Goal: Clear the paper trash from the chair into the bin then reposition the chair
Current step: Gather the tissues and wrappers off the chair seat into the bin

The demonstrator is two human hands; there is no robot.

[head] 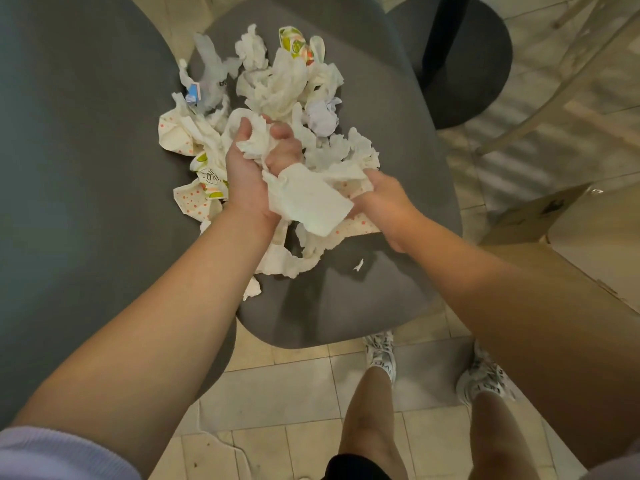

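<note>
A heap of crumpled paper trash (277,88), white napkins and printed wrappers, covers the seat of a dark grey chair (346,306). My left hand (256,157) grips a wad of white napkins at the middle of the heap. My right hand (384,199) is dug into the papers at the heap's right edge, its fingers curled round napkins and a dotted wrapper. A flat white napkin (308,202) hangs between the two hands. A small paper scrap (358,265) lies alone on the seat in front of the heap.
A brown cardboard box (540,216) stands on the floor to the right of the chair. A dark round table (69,168) fills the left side. A black table base with its post (464,64) stands behind the chair. My feet are on the tiled floor.
</note>
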